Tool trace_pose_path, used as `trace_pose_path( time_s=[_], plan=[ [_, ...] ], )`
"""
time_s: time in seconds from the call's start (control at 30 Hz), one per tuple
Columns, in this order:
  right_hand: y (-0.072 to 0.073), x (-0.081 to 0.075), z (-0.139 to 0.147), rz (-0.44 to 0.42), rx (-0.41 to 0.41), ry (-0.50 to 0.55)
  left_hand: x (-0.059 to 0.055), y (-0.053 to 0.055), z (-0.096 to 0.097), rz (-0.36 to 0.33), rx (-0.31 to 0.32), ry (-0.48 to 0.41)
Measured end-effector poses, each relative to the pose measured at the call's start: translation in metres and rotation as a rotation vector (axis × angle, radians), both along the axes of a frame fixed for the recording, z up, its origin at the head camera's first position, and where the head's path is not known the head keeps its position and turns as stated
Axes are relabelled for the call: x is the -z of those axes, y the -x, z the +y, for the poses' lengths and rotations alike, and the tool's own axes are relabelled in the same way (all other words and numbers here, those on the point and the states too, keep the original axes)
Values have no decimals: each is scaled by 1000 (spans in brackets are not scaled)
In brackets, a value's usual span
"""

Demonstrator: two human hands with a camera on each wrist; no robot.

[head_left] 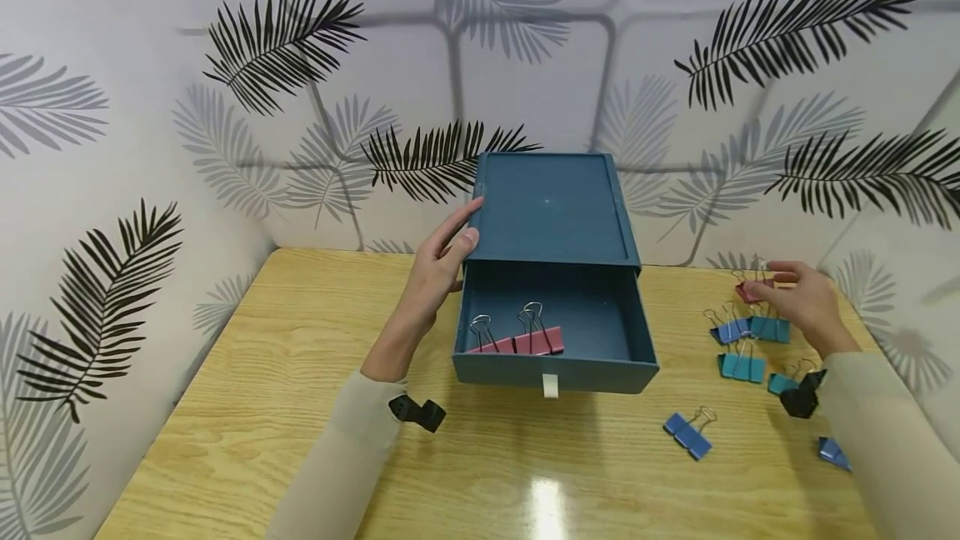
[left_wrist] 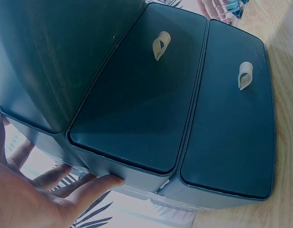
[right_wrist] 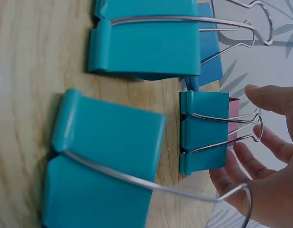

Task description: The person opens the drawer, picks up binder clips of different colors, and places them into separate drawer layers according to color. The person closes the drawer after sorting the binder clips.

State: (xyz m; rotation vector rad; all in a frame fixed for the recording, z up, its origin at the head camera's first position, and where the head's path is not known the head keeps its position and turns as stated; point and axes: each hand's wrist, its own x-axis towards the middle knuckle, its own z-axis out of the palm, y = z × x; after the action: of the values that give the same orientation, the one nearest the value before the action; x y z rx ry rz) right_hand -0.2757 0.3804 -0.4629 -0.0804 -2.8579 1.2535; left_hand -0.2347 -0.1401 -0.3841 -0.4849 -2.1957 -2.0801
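My left hand (head_left: 433, 273) lies against the left side of a dark blue drawer box (head_left: 551, 207), fingers extended along its wall. The box's top drawer (head_left: 517, 372) is pulled out, with pink binder clips (head_left: 538, 342) standing in its front left part. At the back right of the table, my right hand (head_left: 808, 307) reaches to a pink binder clip (head_left: 752, 290), thumb and fingers spread around it. In the right wrist view that pink clip (right_wrist: 234, 107) is mostly hidden behind a teal binder clip (right_wrist: 203, 133).
Around the right hand stand teal clips (head_left: 741, 367) and a blue clip (head_left: 729, 330). Another blue clip (head_left: 687, 435) lies nearer the front, and one more (head_left: 834, 452) is beside the right sleeve. Two closed lower drawers (left_wrist: 137, 95) show in the left wrist view. A patterned wall (head_left: 525, 90) rises behind.
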Motion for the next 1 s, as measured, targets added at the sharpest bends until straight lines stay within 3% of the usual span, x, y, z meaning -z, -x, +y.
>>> trace_pose_path(
  time_s=[0.4, 0.67, 1.0],
  plan=[
    [16, 12, 1, -70, 19, -23, 0, 0, -1, -14, -5, -1],
    [11, 12, -2, -41, 45, -63, 1, 0, 0, -9, -5, -2],
    [6, 2, -4, -8, 118, -25, 1, 0, -1, 2, -3, 6]
  ],
)
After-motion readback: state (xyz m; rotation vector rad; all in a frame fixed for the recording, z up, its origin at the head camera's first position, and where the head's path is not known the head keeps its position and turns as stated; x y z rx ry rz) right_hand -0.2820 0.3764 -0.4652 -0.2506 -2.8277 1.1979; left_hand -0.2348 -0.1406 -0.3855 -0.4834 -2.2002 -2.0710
